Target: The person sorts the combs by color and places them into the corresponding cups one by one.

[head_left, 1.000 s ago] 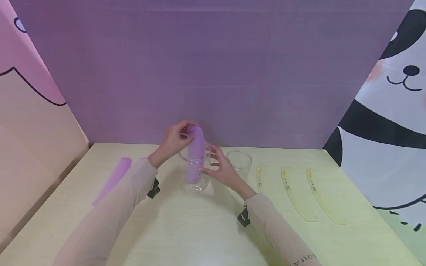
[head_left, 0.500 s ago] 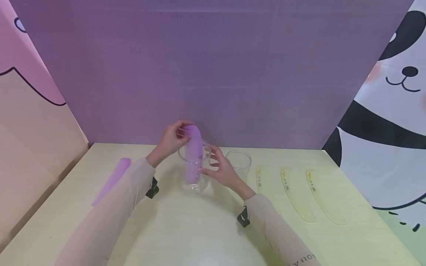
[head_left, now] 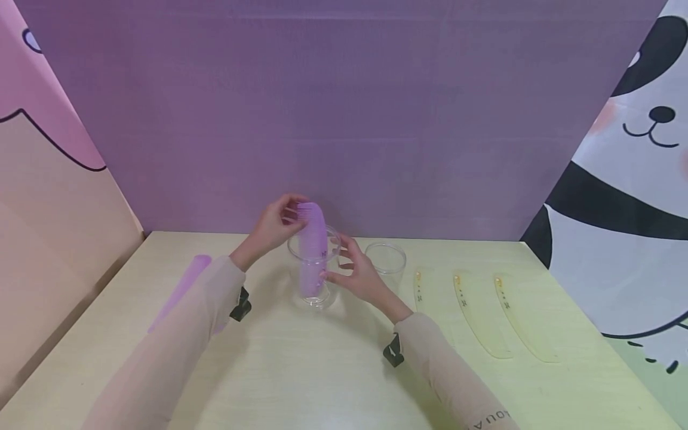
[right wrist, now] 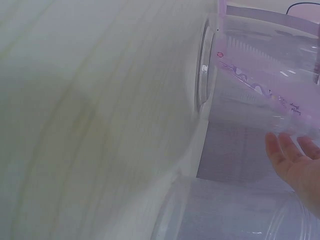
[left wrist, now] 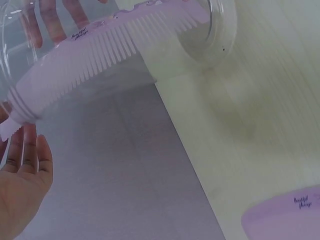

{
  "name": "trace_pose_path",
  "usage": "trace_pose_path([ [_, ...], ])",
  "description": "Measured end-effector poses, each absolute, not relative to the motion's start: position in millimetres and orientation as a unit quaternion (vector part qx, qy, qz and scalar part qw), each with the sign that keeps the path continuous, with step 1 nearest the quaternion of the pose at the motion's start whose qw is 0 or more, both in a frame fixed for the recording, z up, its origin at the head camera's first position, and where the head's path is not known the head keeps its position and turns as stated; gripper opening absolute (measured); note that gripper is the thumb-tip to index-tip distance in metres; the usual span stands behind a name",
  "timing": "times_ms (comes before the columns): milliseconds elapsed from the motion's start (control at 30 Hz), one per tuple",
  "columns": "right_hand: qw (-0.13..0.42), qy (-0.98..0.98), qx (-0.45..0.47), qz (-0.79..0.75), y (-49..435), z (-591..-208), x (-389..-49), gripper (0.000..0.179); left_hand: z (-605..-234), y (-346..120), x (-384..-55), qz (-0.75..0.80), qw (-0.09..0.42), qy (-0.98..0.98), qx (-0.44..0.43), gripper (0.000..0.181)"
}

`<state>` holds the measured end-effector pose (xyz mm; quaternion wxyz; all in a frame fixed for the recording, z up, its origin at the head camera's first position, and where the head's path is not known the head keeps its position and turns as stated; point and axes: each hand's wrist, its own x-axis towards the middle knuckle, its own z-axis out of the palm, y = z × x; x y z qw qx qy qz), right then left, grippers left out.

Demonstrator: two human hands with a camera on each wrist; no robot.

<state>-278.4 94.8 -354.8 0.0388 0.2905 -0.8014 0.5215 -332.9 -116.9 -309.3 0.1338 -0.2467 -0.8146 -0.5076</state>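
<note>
A person in pale sleeves (head_left: 177,343) works at a light wood table (head_left: 301,370), the right hand (head_left: 362,272) gripping a clear cup (head_left: 314,260), thumb in front and fingers behind. A purple comb (head_left: 312,233) stands inside the cup, its rounded end rising above the rim. The left hand (head_left: 274,226) is at the comb's toothed top; whether its fingers pinch the comb or merely touch it cannot be told. Just right of the right hand stands a second clear cup (head_left: 391,275), with three translucent yellow pieces (head_left: 464,303) lying beyond it. At left, partly behind the sleeve, lies another purple piece (head_left: 185,285). A purple backdrop (head_left: 344,119) rises behind
</note>
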Motion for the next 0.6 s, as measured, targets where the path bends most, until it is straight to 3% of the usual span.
trace_pose_path([
  [600, 0.040, -0.807, 0.288, 0.514, 95.0, -353.4, -277.2, 0.080, -304.9, -159.6, -321.3, -0.474, 0.110, -0.838, -0.245, 0.049],
])
